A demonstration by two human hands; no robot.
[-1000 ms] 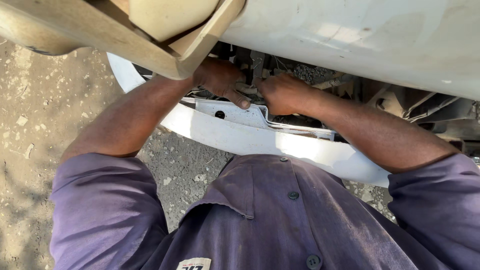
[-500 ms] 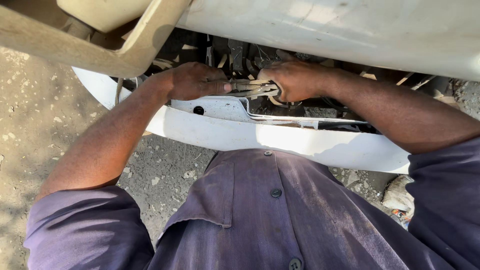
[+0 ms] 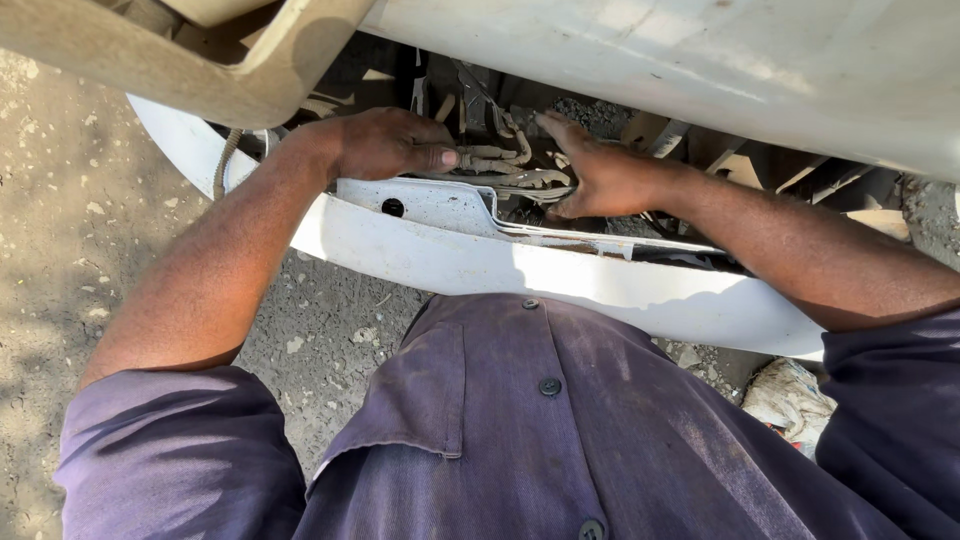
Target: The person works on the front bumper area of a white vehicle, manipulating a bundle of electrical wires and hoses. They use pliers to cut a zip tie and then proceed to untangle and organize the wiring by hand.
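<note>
Sunlit gravelly dirt ground (image 3: 60, 230) (pebbles scattered about), crumpled rag (image 3: 790, 400) lying nearby.

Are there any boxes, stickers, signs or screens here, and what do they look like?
No boxes, stickers, signs or screens show.
Nearest thing: a crumpled whitish rag or bag on the gravel at lower right; no label can be made out on it.
Left hand and right hand reach among dusty pale cables behind the plain white curved car panel.

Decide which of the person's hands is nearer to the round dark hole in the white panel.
Left. The left hand sits just above the hole, thumb pointing along the panel's edge. The right hand rests further off to the side, on the dusty cables.
</note>
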